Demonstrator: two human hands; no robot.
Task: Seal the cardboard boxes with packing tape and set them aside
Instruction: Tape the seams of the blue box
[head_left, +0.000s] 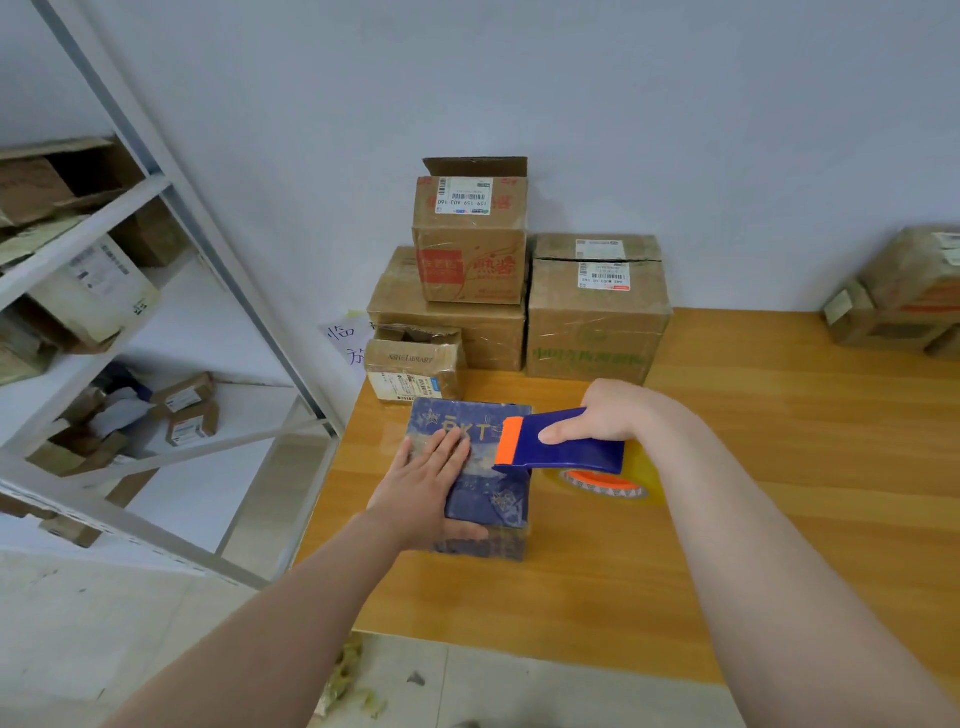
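A small dark blue box (493, 499) with pale lettering lies on the wooden table (779, 467) near its left edge. My left hand (426, 483) presses flat on the box's top, fingers straight and the thumb along the near side. My right hand (602, 415) grips a blue tape dispenser (566, 447) with an orange front edge, held over the right side of the box. Its roll of clear tape (608, 483) sits just right of the box, low over the table.
Several brown cardboard boxes (592, 312) are stacked against the wall behind the blue box, the smallest (410, 369) just beyond it. More boxes (904, 301) stand at the far right. A white metal shelf (130, 312) holding parcels stands left of the table.
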